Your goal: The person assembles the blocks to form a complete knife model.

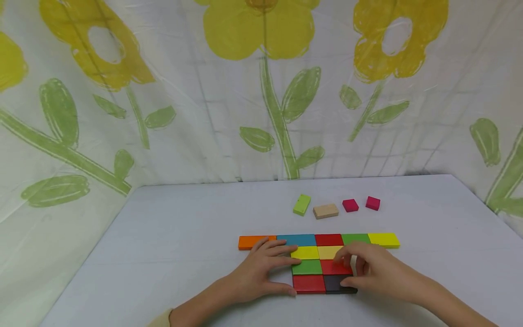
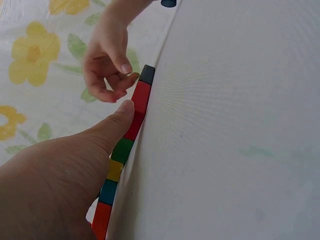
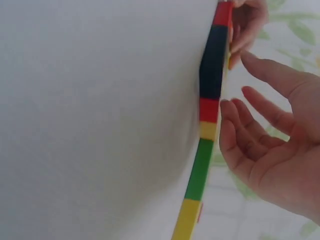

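Note:
Flat coloured blocks lie in a T shape. Its top row runs orange [image 1: 252, 243], blue [image 1: 298, 239], red [image 1: 328, 240], green [image 1: 354, 238], yellow [image 1: 386, 240]. Below sit three rows of two: yellow and cream, green and red, then a red block [image 1: 309, 284] and a black block [image 1: 333, 284]. My left hand [image 1: 263, 272] rests along the left side, fingers spread and fingertips at the blocks' edges, thumb by the lower red block. My right hand [image 1: 377, 272] hovers at the right side, fingers loosely bent over the red and black blocks, gripping nothing.
Behind the T lie a light green block [image 1: 302, 205], a plain wooden block [image 1: 325, 211] and two small crimson blocks, one [image 1: 350, 205] left of the other [image 1: 373, 203]. A white cloth covers the table [image 1: 171, 227]. A flowered curtain [image 1: 175, 136] hangs at the back.

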Demonstrator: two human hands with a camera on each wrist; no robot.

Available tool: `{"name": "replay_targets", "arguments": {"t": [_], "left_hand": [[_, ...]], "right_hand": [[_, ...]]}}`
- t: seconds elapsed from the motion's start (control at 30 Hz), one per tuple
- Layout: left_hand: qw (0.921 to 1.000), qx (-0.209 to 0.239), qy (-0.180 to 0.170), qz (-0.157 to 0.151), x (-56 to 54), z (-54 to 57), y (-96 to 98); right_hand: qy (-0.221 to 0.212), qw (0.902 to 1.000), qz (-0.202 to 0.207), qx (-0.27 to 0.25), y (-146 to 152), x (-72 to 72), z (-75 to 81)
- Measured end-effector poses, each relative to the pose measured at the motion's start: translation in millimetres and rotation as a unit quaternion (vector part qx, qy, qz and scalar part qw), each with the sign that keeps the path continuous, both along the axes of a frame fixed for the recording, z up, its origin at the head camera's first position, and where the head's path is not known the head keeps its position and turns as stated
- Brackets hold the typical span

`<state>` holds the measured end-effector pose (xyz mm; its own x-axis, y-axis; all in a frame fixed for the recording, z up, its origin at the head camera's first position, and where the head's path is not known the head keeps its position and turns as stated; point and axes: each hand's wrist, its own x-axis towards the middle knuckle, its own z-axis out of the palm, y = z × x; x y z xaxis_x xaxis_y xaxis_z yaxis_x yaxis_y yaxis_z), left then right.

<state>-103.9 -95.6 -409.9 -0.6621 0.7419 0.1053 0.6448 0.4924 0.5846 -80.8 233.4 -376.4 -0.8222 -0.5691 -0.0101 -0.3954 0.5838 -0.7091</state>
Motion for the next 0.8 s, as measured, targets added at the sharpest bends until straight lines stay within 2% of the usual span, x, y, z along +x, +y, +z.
{"name": "replay_targets", "arguments": {"t": [0.1, 0.23, 0.37, 0.63, 0.8], "left_hand": [[1.0000, -0.001, 0.004, 0.000, -0.2, -0.1, -0.1], [1.0000, -0.001, 0.004, 0.000, 0.2, 0.5, -0.1], [1.0000, -0.001, 0.003, 0.001, 0.1, 0.7, 0.2], [1.0000, 0.002, 0.002, 0.001, 0.4, 0.6, 0.0], [1.0000, 0.003, -0.002, 0.001, 0.2, 0.8, 0.4]], "right_hand": [[0.001, 0.9998, -0.001, -0.019, 2, -8.3, 6.0], [0.025, 0.9984, 0.010, -0.049, 4, -20.4, 13.4], [0.037, 0.9978, 0.006, -0.055, 4, -33.9, 20.0], [0.020, 0.9982, -0.053, -0.021, 2, -62.4, 30.0], [0.035, 0.9968, -0.072, -0.002, 3, -80.7, 30.4]]}}
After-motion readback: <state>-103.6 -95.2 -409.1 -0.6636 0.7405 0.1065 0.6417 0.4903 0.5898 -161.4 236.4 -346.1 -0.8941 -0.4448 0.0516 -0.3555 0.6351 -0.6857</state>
